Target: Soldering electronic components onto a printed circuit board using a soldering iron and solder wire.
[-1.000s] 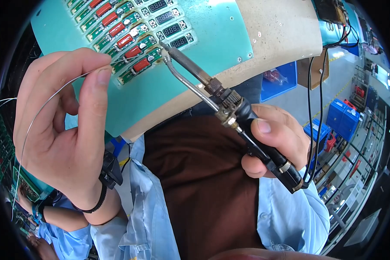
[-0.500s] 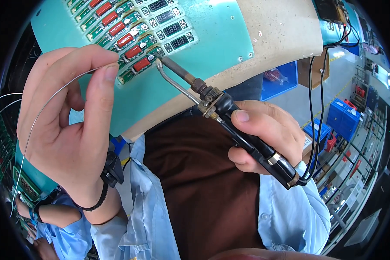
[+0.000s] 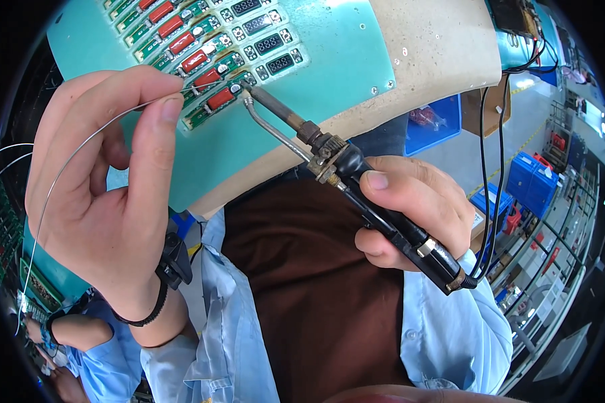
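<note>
Wire (image 3: pixel 54 183), thin and silvery, over narrow green circuit boards (image 3: pixel 196 118) on a turquoise sheet (image 3: pixel 329 80).
Left hand (image 3: pixel 108 181), fingers curled, pinches it between thumb and forefinger; right hand (image 3: pixel 423 205) clamps a black-handled metal soldering iron (image 3: pixel 351 162), tip slanting up-left to the nearest board.

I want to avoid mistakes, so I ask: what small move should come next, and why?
Probably the left hand should feed the thin wire slightly toward the soldering iron: the right hand holds the iron with its tip at the nearest circuit board, and the pinched wire points over the boards toward that tip. Whether they touch, I cannot tell.
</note>
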{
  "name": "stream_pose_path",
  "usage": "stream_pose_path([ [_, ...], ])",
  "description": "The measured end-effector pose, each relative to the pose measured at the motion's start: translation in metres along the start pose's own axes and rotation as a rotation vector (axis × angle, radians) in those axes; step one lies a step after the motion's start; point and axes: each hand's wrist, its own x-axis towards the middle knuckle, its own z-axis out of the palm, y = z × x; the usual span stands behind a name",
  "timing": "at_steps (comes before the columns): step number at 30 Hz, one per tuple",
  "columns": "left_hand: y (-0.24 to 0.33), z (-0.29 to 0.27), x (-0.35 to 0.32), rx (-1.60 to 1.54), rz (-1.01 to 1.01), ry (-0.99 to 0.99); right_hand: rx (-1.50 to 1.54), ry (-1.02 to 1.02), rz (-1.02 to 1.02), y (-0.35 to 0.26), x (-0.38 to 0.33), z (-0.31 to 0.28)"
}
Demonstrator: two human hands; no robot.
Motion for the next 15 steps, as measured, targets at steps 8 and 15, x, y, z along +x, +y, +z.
stream_pose_path([
  [8,0.002,-0.001,-0.004,0.008,-0.034,0.007,-0.028,0.005,-0.044,-0.003,-0.004,-0.001],
  [15,-0.005,-0.001,-0.005,0.006,-0.031,0.044,-0.01,0.151,-0.022,0.002,-0.009,0.003],
])
